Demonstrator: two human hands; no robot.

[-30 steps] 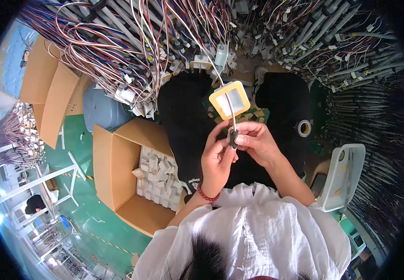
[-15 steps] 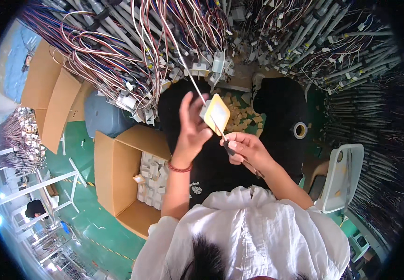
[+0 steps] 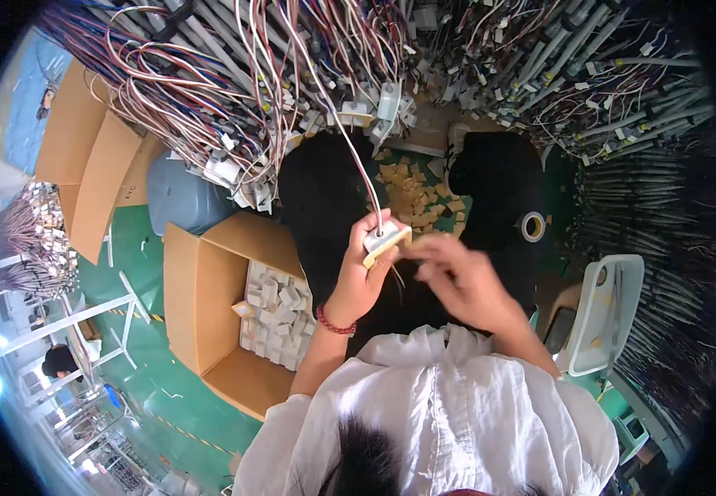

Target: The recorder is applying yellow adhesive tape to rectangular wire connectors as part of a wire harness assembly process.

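My left hand [image 3: 356,285] is closed around a small white plastic housing with a yellowish rim [image 3: 382,240], its thumb along the near side. A thin white and dark red cable [image 3: 361,164] runs down from the bundles above into a hole in the housing's back. Thin loose wire ends [image 3: 400,276] show just below the housing. My right hand [image 3: 472,283] is close to the housing's right side, its fingers smeared by motion. Whether it holds anything is hidden by the blur.
Dense wire bundles [image 3: 201,74] hang across the top. An open cardboard box [image 3: 183,302] of white housings [image 3: 275,310] stands at left. Yellowish square pieces [image 3: 411,190] lie on the floor between my legs. A tape roll [image 3: 532,226] and a white plastic bin [image 3: 610,318] are at right.
My left hand has gone from spread fingers to gripping the housing. The housing has turned and come lower, its white back now showing. My right hand has shifted right, away from the housing's front.
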